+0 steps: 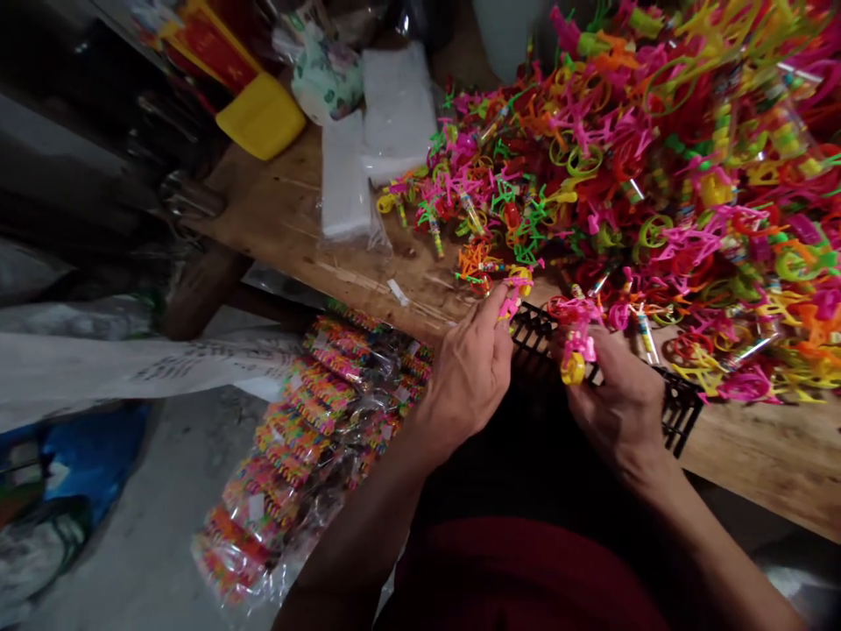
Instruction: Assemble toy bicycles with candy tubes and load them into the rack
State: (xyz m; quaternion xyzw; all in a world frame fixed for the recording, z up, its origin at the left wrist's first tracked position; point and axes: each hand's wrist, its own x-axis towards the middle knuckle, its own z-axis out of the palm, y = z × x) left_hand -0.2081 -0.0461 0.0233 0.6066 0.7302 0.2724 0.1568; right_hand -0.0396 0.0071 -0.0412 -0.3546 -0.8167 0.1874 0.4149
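Note:
My left hand (468, 372) is closed at the fingertips on a small pink-and-yellow plastic toy (519, 285), by the front edge of the wooden table. A short way to the right, my right hand (618, 407) grips another pink plastic toy (578, 342) with a yellow round end. Part of that toy and some fingers are hidden. Beneath both hands lies a black slatted plastic crate (681, 412) against the table edge. Just beyond them spreads a big heap of bright plastic toys (591, 166), some with small candy-like tubes.
Clear bags of packed colourful toys (289, 438) lie below the wooden table (269, 210), at left. On the table are white plastic bags (345, 180), a yellow scoop-like object (259, 118) and a floral-patterned bundle (328, 79). A wooden leg (197, 294) juts out on the left.

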